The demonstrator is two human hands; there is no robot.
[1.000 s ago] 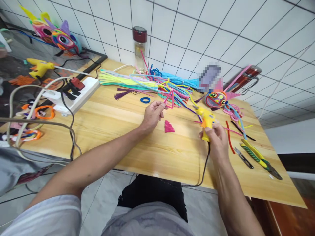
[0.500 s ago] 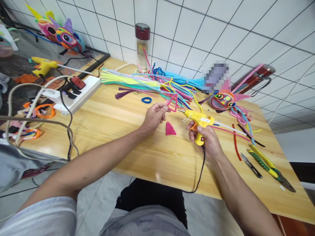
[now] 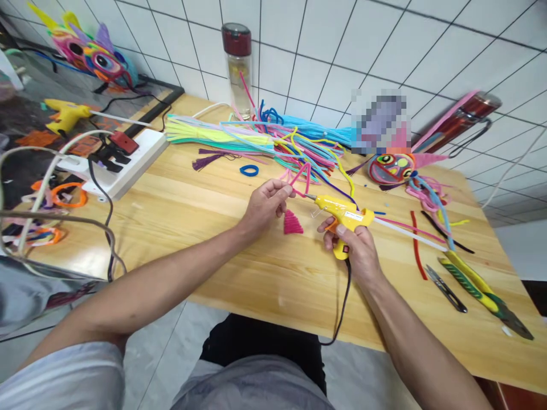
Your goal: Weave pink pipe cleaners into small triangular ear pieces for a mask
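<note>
My left hand [image 3: 264,204] pinches a pink pipe cleaner bent into a triangle [image 3: 301,176] just above the wooden table [image 3: 179,228]. My right hand [image 3: 352,245] grips a yellow glue gun [image 3: 342,213] by its handle. The gun lies level, and its nozzle points left and meets the triangle's lower corner. A small pink coiled cone [image 3: 293,222] rests on the table between my two hands. The gun's black cord [image 3: 342,307] drops off the table's front edge.
A heap of coloured pipe cleaners [image 3: 256,142] covers the table's far side, beside a glass bottle [image 3: 236,68]. A colourful round mask [image 3: 391,168] lies at the right, with pliers [image 3: 482,287] and snips [image 3: 447,289] nearer. A white power strip [image 3: 115,168] and another glue gun [image 3: 64,114] sit at the left.
My right hand turned the glue gun from upright to level and carried it left until its nozzle reached the pink triangle. My left hand has kept its hold on the triangle.
</note>
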